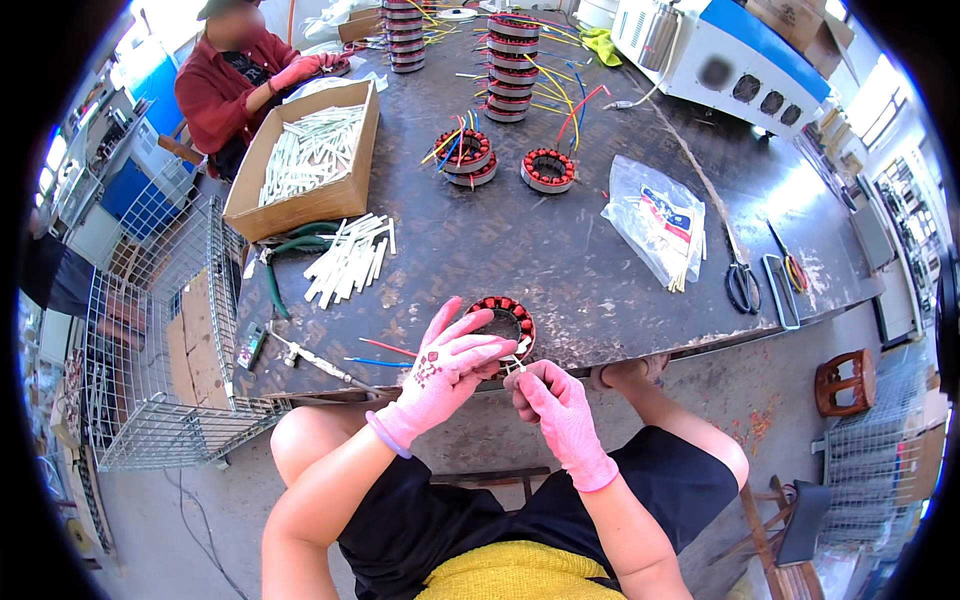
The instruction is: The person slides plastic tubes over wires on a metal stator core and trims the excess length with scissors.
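Head view: a red-coiled ring (516, 309) is attended to by both gloved hands at the near edge of the dark table (450, 250).
The ring is partly covered by the left hand (445, 372), its upper fingers spread; whether anything is gripped under them cannot be told. A thin white piece (521, 369) is pinched by the right hand (558, 405) at the ring's near side. White strips (350, 260) are heaped beside a cardboard box (372, 140).

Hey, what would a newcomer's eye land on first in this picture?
Probably the pink-gloved left hand and right hand at a red-wound ring by the dark table's near edge. Farther back stands a tall stack of similar red-and-grey rings. At upper left, an open brown cardboard box holds thin white sticks.
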Demonstrator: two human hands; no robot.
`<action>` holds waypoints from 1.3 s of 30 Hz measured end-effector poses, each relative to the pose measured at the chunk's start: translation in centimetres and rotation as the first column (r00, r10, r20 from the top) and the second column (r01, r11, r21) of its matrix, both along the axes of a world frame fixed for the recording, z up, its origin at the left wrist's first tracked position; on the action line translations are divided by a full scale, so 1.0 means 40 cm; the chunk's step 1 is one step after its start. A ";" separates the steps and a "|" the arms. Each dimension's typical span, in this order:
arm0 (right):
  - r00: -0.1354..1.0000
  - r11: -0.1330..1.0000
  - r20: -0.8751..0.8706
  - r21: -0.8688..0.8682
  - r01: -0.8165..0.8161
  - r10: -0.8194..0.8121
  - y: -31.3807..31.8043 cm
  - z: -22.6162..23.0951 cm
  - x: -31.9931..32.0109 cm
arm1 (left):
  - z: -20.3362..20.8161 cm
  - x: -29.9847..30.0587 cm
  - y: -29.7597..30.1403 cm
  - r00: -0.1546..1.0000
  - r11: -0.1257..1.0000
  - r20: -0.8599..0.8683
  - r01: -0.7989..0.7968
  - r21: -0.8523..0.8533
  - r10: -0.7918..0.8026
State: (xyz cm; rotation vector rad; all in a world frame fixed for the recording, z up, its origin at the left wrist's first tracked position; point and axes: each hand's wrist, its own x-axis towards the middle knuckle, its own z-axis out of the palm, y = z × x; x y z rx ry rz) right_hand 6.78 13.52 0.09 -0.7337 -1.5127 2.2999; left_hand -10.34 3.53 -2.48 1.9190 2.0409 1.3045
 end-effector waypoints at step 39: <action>0.995 1.000 0.099 0.003 0.029 -0.029 0.004 -0.020 -0.036 | -0.002 -0.003 -0.003 1.000 1.000 0.004 -0.002 -0.030 0.002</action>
